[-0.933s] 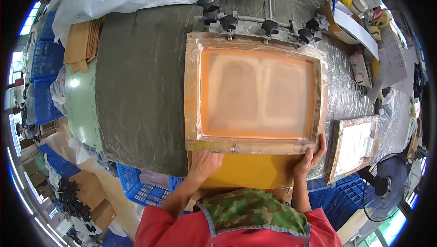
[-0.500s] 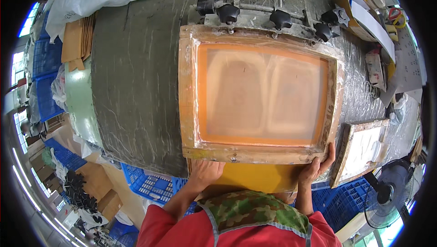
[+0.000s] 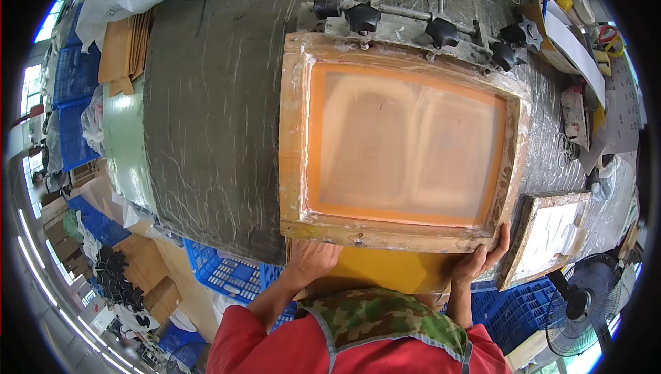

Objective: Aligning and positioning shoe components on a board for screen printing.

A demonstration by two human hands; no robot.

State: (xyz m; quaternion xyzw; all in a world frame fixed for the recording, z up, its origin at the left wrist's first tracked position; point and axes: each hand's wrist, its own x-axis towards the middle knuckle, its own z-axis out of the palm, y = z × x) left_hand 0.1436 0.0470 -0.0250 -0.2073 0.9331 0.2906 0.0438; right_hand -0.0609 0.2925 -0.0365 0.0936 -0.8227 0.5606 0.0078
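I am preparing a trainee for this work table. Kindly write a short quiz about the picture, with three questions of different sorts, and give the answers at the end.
1. Multiple choice: Which part of the large wooden frame does the person's right grip touch?
A) the far left corner
B) the near right corner
C) the middle of the left side

2. True or false: The smaller frame lies to the right of the large one, near the fan.

3. Fill in: Along its border, the mesh inside the large wooden frame is coloured ____.

Key: 1. B; 2. True; 3. orange.
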